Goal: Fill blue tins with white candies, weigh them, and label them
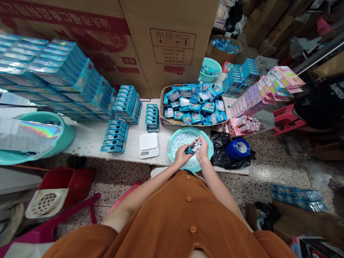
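left hand (pixel 182 156) gripping small blue box (pixel 189 150); right hand (pixel 202 149) cupping white pellets (pixel 197 144). risk: pellets spilling past the box's narrow mouth if the cupped palm tips too fast.

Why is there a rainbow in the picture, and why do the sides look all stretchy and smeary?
Head view: glare makes rainbow streaks on the shiny plastic at the left basin; head view: a wide lens probably stretches things near the edges; head view: the far right looks smeary, while the speckled floor has a pale shine.
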Available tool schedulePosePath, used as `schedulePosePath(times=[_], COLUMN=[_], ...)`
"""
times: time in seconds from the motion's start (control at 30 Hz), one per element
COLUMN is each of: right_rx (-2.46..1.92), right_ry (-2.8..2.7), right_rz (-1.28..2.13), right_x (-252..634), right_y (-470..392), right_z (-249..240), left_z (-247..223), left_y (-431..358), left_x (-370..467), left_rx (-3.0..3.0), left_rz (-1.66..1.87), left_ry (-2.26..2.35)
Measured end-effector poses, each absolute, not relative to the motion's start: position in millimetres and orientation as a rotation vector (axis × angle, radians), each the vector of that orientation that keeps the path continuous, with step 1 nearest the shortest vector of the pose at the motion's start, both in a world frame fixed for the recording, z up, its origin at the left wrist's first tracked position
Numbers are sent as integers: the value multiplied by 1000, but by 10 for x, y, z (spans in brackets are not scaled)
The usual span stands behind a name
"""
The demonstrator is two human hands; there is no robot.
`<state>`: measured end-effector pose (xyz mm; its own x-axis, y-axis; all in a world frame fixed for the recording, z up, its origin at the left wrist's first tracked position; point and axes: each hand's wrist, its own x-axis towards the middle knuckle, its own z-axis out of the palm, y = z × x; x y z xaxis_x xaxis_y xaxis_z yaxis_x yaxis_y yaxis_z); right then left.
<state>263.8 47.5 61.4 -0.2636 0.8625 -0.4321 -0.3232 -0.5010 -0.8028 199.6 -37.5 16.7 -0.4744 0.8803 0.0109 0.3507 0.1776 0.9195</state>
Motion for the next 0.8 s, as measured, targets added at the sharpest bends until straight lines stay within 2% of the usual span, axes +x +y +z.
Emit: schedulePosePath(times=[0.53, 0.8], right_rx=[-1129, -1117], right_ry=[-968, -799], right_rz=[1726, 1806], right_x=[2627, 2532], right_y=[426, 407], right_z=[661, 701], left_z=[211, 172], left_y=[-353, -349], left_x=[1998, 2000], left_rx=[1189, 1177], left_rz=[1303, 1266], left_ry=[1936, 2016])
